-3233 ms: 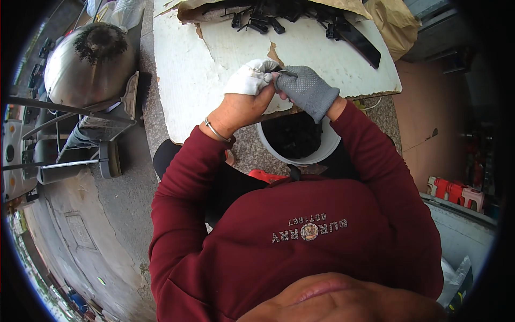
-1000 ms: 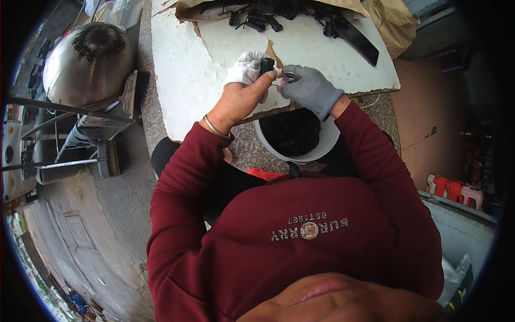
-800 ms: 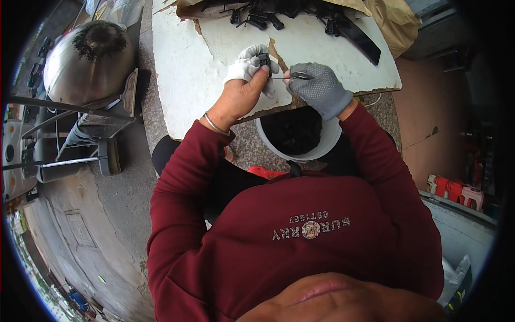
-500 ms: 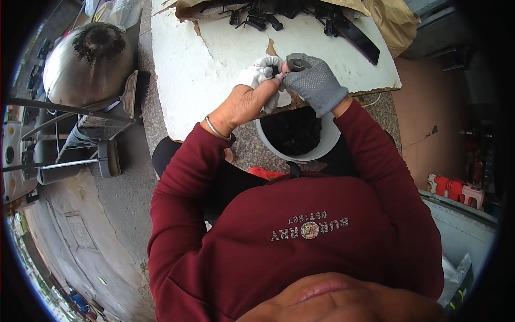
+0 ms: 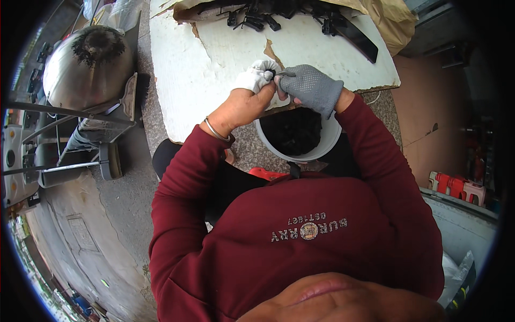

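Observation:
My left hand, wearing a white glove over its fingers with the thumb and back of the hand bare, is closed on a small black part. Against it works my right hand, in a grey dotted glove with bare fingertips. A small grey tool, metal-looking, shows at its closed fingers; its exact kind is hard to make out. Both hands meet above the near edge of a worn white board. Below them stands a white bucket filled with black pieces.
Several black plastic parts lie at the board's far side by an open brown paper bag. A black phone-like slab lies at far right. To the left, a metal rack stands near a rounded silvery vessel.
My right hand has turned, and its grey tool has swung from above the fingers down toward the black part. My left hand stays nearly in place.

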`<state>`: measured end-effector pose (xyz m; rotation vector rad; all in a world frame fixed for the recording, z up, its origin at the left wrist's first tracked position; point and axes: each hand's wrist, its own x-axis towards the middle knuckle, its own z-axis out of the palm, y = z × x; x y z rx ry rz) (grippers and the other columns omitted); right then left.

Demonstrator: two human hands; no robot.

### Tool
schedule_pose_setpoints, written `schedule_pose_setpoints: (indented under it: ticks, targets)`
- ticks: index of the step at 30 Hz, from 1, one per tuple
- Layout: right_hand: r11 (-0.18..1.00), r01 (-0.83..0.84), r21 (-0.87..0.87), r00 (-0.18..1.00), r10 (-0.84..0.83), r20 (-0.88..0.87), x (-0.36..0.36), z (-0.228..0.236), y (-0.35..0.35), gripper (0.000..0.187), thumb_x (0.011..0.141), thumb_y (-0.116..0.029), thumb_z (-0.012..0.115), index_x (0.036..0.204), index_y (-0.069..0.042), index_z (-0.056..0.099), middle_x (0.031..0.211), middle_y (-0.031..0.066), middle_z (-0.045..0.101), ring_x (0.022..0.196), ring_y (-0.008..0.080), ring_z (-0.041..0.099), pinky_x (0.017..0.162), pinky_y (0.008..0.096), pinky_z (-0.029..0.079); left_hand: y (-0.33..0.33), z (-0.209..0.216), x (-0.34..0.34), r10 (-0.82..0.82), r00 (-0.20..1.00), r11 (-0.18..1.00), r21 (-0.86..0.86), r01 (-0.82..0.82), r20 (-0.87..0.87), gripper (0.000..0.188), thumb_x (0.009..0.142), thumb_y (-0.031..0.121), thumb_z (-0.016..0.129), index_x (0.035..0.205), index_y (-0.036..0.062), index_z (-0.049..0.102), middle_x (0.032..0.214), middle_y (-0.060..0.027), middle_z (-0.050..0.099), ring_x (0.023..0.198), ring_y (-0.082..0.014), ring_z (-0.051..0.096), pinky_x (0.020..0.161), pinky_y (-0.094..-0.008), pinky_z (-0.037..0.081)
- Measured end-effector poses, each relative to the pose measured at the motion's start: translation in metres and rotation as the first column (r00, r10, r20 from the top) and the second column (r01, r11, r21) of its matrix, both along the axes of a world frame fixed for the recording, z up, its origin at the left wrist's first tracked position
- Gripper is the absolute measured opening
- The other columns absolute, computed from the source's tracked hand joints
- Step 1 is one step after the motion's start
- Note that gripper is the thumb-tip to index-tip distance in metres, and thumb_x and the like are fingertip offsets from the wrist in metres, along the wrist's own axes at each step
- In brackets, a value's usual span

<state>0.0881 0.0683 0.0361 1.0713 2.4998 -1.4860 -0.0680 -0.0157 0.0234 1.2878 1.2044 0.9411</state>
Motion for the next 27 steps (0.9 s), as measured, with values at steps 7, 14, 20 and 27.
schedule_pose_setpoints:
  ticks: [7, 14, 20, 27]
  targets:
    - [0.820, -0.171, 0.546, 0.937, 0.307, -0.167, 0.038, -0.024, 0.008, 0.014, 0.063, -0.002, 0.057, 0.075, -0.007, 0.055, 0.069, 0.0063, 0.058, 0.065, 0.0224, 0.059, 0.059, 0.0311, 0.048, 0.020, -0.017, 0.035, -0.095, 0.990, 0.938, 0.323, 0.125, -0.109, 0.021, 0.080, 0.000, 0.041, 0.101, 0.0010, 0.041, 0.075, -0.0067, 0.049, 0.068, -0.0140, 0.051, 0.062, -0.0254, 0.043]
    - [0.634, -0.009, 0.773, 0.909, 0.327, -0.258, 0.127, 0.002, -0.006, 0.012, 0.068, -0.012, 0.059, 0.076, -0.004, 0.056, 0.066, 0.0080, 0.057, 0.060, 0.0212, 0.058, 0.057, 0.0316, 0.047, 0.013, 0.009, 0.124, -0.071, 0.988, 0.914, 0.387, 0.121, -0.140, 0.028, 0.079, -0.002, 0.042, 0.107, -0.0002, 0.041, 0.082, -0.0081, 0.049, 0.071, -0.0152, 0.050, 0.063, -0.0269, 0.044]
    - [0.995, 0.095, -0.022, 0.996, -0.095, -0.001, 0.258, 0.056, -0.057, 0.035, 0.081, -0.035, 0.047, 0.064, -0.006, 0.055, 0.058, 0.0059, 0.054, 0.053, 0.0163, 0.051, 0.054, 0.0292, 0.042, -0.042, 0.057, 0.221, -0.323, 0.943, 0.945, -0.089, 0.315, -0.085, 0.029, 0.081, -0.001, 0.051, 0.110, 0.0002, 0.050, 0.087, -0.0036, 0.057, 0.079, -0.0099, 0.053, 0.069, -0.0219, 0.043]
    - [0.952, 0.304, -0.030, 0.953, -0.304, 0.007, 0.423, 0.064, -0.122, 0.033, 0.082, -0.032, 0.045, 0.062, -0.007, 0.053, 0.057, 0.0060, 0.054, 0.055, 0.0178, 0.052, 0.055, 0.0314, 0.041, -0.098, 0.021, 0.356, -0.275, 0.896, 0.942, 0.090, 0.324, -0.348, 0.057, 0.069, 0.000, 0.061, 0.122, 0.0036, 0.041, 0.114, -0.0146, 0.050, 0.097, -0.0219, 0.051, 0.082, -0.0298, 0.042]
